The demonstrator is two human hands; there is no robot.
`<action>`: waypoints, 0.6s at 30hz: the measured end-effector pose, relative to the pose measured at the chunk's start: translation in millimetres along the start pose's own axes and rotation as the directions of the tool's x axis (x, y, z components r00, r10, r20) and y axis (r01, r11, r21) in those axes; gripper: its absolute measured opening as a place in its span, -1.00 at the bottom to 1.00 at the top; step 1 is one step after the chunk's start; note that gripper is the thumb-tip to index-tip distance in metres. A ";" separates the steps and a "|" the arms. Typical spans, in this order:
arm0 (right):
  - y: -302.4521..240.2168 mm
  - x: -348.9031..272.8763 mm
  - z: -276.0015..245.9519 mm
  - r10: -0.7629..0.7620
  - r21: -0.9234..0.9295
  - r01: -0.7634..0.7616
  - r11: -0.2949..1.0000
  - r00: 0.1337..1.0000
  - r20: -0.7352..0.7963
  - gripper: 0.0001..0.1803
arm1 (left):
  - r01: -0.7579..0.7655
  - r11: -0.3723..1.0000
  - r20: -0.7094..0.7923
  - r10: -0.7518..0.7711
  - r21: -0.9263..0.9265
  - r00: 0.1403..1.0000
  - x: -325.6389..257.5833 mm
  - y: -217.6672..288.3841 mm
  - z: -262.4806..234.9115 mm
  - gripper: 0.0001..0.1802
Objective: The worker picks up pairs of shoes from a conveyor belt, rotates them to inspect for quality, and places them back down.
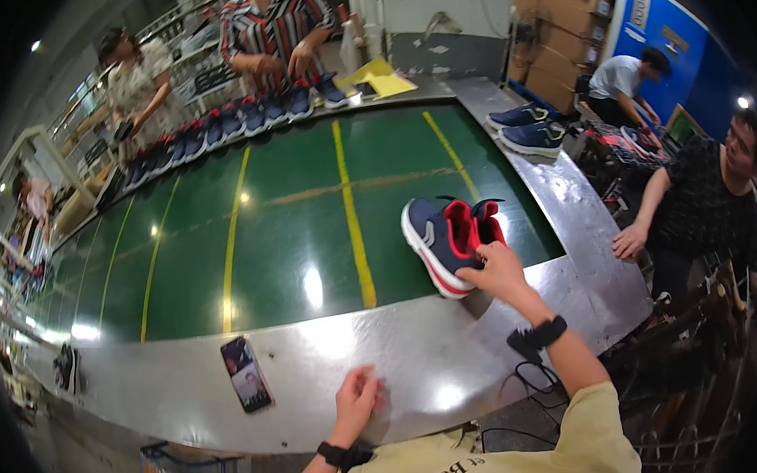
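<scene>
A pair of dark blue sports shoes with red insides and white-and-red soles point(430, 247) is at the near right corner of the flat green belt with yellow lines point(293, 232). The bare right hand point(500, 273) is closed on their heel end, thumb on the left shoe. It seems to hold there because the heels are closest and easy to pinch. The hand hides some of the heels, so I can't tell if the soles rest flat.

The toes point away from the person and a bit left. The long way of the shoes runs from near to far, leaning left at the far end.

The bare left hand point(357, 400) is over the shiny silver metal rim point(173, 393), fingers loosely curled, with nothing seen in it. A thin black phone point(246, 376) lies face up on the rim, maybe to stay off the belt. Two more blue shoes point(532, 140) sit side by side at the far right corner. A long row of dark blue shoes point(254, 114) lines the far edge, near a person in a striped shirt point(273, 24).
</scene>
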State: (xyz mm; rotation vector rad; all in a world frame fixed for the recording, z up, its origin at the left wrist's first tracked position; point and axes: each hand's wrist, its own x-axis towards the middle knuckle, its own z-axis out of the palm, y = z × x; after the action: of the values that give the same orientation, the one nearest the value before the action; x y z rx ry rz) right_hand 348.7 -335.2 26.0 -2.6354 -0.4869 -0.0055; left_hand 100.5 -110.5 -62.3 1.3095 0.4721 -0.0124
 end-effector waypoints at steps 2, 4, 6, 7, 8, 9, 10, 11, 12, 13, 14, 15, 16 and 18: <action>-44.7 -42.2 16.2 -0.134 0.074 0.137 0.988 0.990 -0.046 -0.57 | -0.158 0.987 -0.105 0.162 0.042 0.981 8.0 11.4 9.2 -0.48; -87.0 -85.1 29.6 -0.218 0.127 0.223 0.966 0.975 -0.051 -0.63 | -0.273 0.956 -0.165 0.288 0.107 0.943 10.8 35.5 24.1 -0.29; -116.8 -121.2 46.8 -0.290 0.175 0.283 0.943 0.957 0.017 -0.66 | -0.320 0.928 -0.213 0.357 0.190 0.909 14.5 36.3 22.1 -0.17; -127.2 -135.5 53.8 -0.328 0.189 0.312 0.931 0.943 0.061 -0.67 | -0.340 0.908 -0.248 0.398 0.246 0.883 17.2 27.3 16.8 -0.13; -140.4 -144.9 50.5 -0.366 0.219 0.341 0.914 0.926 0.088 -0.69 | -0.286 0.935 -0.307 0.341 0.211 0.889 13.4 26.5 12.1 -0.11; -144.7 -149.5 47.7 -0.366 0.234 0.333 0.913 0.924 0.114 -0.69 | -0.258 0.942 -0.324 0.317 0.213 0.891 7.1 27.7 4.5 -0.11; -146.5 -148.5 45.0 -0.379 0.322 0.339 0.884 0.923 0.069 -0.70 | -0.221 0.974 -0.334 0.228 0.057 0.915 0.8 31.8 -5.2 -0.11; -146.3 -148.8 40.3 -0.383 0.411 0.345 0.844 0.924 0.011 -0.70 | -0.187 0.978 -0.330 0.147 -0.092 0.933 -5.0 35.7 -12.4 -0.10; -140.6 -147.7 35.5 -0.281 0.449 0.258 0.856 0.960 -0.015 -0.73 | -0.207 0.953 -0.373 0.114 -0.220 0.921 -4.0 34.2 -18.6 -0.21; -134.1 -138.3 31.0 -0.227 0.448 0.208 0.869 0.974 -0.012 -0.68 | -0.193 0.958 -0.387 0.098 -0.214 0.917 -6.3 34.0 -29.8 -0.21; -127.4 -127.9 26.4 -0.163 0.438 0.153 0.886 0.986 -0.013 -0.63 | -0.123 0.940 -0.289 0.028 -0.317 0.957 -8.5 36.3 -41.8 -0.30; -117.9 -122.1 29.6 -0.152 0.438 0.138 0.888 0.988 -0.003 -0.63 | -0.044 0.910 -0.176 -0.032 -0.413 0.984 -9.7 37.8 -47.2 -0.37; -106.3 -117.7 41.0 -0.074 0.433 0.084 0.897 0.996 -0.039 -0.56 | -0.048 0.824 -0.185 -0.069 -0.565 0.980 -13.6 39.8 -44.9 -0.51; -86.0 -114.0 66.5 0.013 0.428 0.016 0.904 0.998 -0.064 -0.49 | -0.030 0.756 -0.154 -0.095 -0.654 0.983 -17.6 30.6 -48.4 -0.53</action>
State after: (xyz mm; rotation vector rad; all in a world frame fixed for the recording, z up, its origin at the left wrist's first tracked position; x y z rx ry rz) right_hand 207.5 -272.9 -5.6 -2.1939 -0.4131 0.0132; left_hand 77.1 -61.6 -36.6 0.6014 0.5859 0.2295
